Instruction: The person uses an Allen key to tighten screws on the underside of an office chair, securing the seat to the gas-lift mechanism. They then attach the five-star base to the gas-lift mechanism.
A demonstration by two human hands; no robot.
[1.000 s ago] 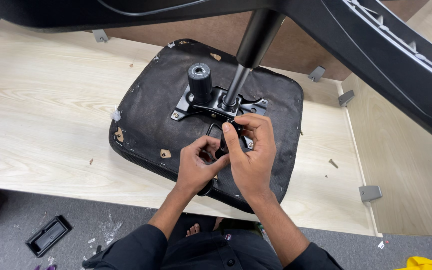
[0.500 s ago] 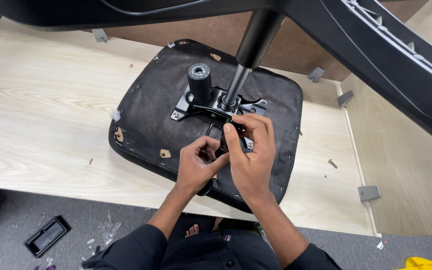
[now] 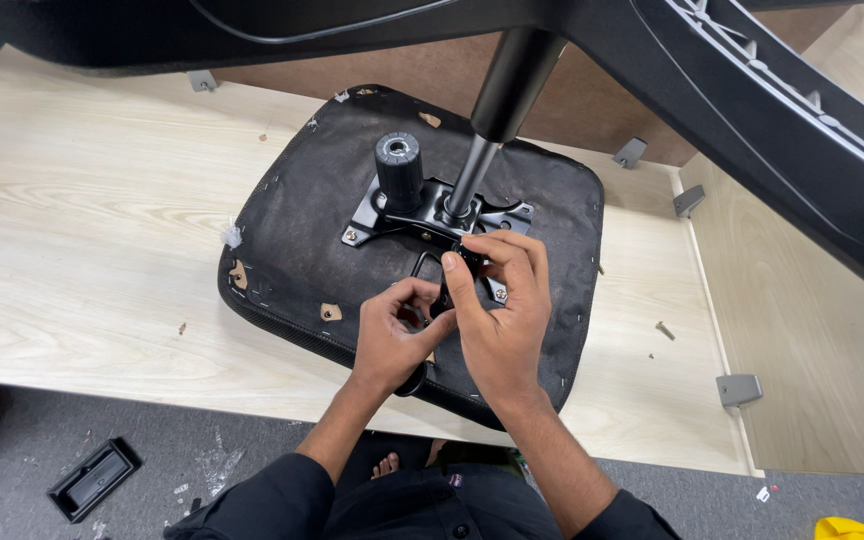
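An upturned black chair seat (image 3: pixel 292 240) lies on a light wooden panel (image 3: pixel 82 250). Bolted to its middle is a black metal mechanism plate (image 3: pixel 422 215) with a round knob (image 3: pixel 398 165) and a gas cylinder (image 3: pixel 500 110) rising from it. My right hand (image 3: pixel 500 310) pinches a small black part (image 3: pixel 470 255) at the plate's near edge. My left hand (image 3: pixel 392 335) sits just below, fingers curled on the black lever handle; what it grips is partly hidden.
A black chair base (image 3: pixel 752 110) arches across the top and right. Grey corner brackets (image 3: pixel 739 389) sit on the wooden panels, a loose screw (image 3: pixel 664 330) lies to the right. On the grey floor are a black plastic piece (image 3: pixel 92 478) and a yellow object (image 3: pixel 847 528).
Both hands stay at the plate's near edge; my right fingers have shifted slightly on the small part.
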